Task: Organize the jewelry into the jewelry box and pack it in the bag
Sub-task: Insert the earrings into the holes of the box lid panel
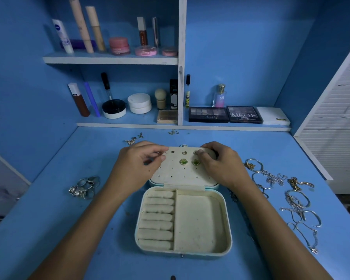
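Observation:
An open cream jewelry box (226, 225) lies on the blue table, its lid (182, 174) flat behind it with rows of earring holes. Two green stud earrings (183, 162) and several small studs sit in the lid. My left hand (137, 164) pinches a small gold earring (162, 152) at the lid's upper left corner. At the upper right corner my right hand (220, 164) grips the lid's edge, a fingertip by a stud. The ring rolls (158, 217) and the side compartment hold nothing. No bag is in view.
A heap of rings (85, 186) lies left of the box. Bracelets and chains (291, 195) spread along the right. Loose earrings (133, 139) lie behind the lid. Shelves at the back hold cosmetics and palettes (208, 114). A white louvred panel (331, 138) stands on the right.

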